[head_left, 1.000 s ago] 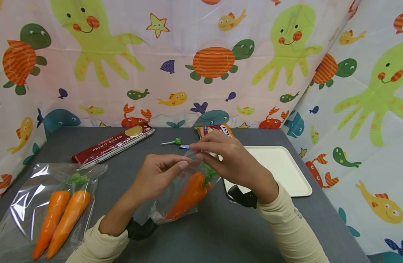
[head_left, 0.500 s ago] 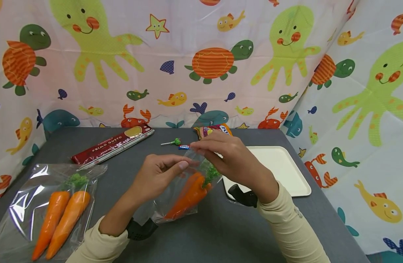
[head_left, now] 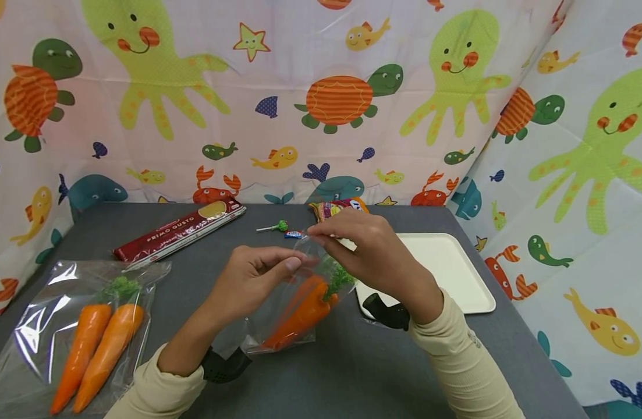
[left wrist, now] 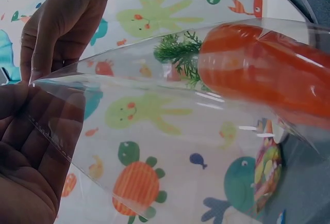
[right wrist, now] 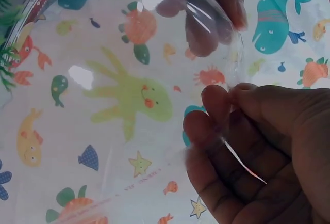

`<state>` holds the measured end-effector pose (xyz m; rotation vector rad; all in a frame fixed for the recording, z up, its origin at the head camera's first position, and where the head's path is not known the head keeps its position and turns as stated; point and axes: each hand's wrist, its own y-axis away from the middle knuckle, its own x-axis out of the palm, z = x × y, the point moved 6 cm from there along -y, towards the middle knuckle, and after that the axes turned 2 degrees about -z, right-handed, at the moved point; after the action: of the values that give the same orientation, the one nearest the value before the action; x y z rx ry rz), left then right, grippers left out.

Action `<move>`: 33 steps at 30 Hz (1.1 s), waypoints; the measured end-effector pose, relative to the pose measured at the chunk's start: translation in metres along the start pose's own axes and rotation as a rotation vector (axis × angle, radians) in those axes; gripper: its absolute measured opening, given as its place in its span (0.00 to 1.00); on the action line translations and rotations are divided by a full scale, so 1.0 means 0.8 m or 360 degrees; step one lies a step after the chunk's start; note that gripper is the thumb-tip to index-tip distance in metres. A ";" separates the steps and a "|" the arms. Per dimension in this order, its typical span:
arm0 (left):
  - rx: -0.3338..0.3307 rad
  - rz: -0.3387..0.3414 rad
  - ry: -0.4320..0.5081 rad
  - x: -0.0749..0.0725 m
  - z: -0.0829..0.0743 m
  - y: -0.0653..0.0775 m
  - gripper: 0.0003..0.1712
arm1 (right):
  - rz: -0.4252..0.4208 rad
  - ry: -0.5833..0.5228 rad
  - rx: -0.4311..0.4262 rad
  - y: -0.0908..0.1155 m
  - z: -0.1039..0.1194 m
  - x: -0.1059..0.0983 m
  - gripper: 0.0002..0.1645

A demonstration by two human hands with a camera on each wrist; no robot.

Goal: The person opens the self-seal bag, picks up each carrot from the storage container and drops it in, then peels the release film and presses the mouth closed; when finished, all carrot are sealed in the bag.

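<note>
A clear plastic bag (head_left: 254, 334) hangs tilted between my hands at the middle of the table. Inside it lies a bright orange carrot (head_left: 302, 314) with feathery green leaves (head_left: 339, 278) toward the upper right; whether a second carrot lies behind it I cannot tell. My left hand (head_left: 252, 279) pinches the bag's open edge between thumb and index finger. My right hand (head_left: 375, 253) pinches the same edge farther up and to the right. In the right wrist view, the transparent film (right wrist: 232, 53) runs between the thumb and fingertips of my right hand (right wrist: 268, 152).
At left lies another clear bag (head_left: 35, 326) with two carrots (head_left: 98, 355). Behind are a dark red spaghetti pack (head_left: 179, 230), a green lollipop (head_left: 282, 225), a small blue wrapped sweet (head_left: 293, 234) and a colourful snack bag (head_left: 326, 209). A cream tray (head_left: 446, 267) sits at right.
My right fingertips have shifted slightly right along the bag's edge. The carrot's leaves have swung a little right and show more. My left hand stays almost still.
</note>
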<state>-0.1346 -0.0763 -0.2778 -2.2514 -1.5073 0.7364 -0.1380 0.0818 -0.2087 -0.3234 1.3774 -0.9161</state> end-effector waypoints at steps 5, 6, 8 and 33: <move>-0.0016 0.0010 -0.0018 0.000 0.001 0.000 0.12 | -0.0065 0.0122 -0.0019 -0.001 0.001 -0.004 0.11; -0.0022 0.0011 -0.0016 0.000 0.001 0.000 0.12 | -0.0085 0.0146 -0.0033 -0.001 0.002 -0.005 0.11; -0.0028 0.0014 -0.0004 0.000 0.001 0.000 0.13 | -0.0109 0.0176 -0.0057 -0.001 0.004 -0.006 0.10; -0.0015 -0.0009 -0.0045 0.000 -0.001 0.000 0.13 | -0.0153 -0.0150 0.0105 0.002 -0.007 -0.002 0.11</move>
<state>-0.1342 -0.0760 -0.2771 -2.2518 -1.5323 0.7645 -0.1429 0.0857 -0.2097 -0.3804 1.2513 -1.0107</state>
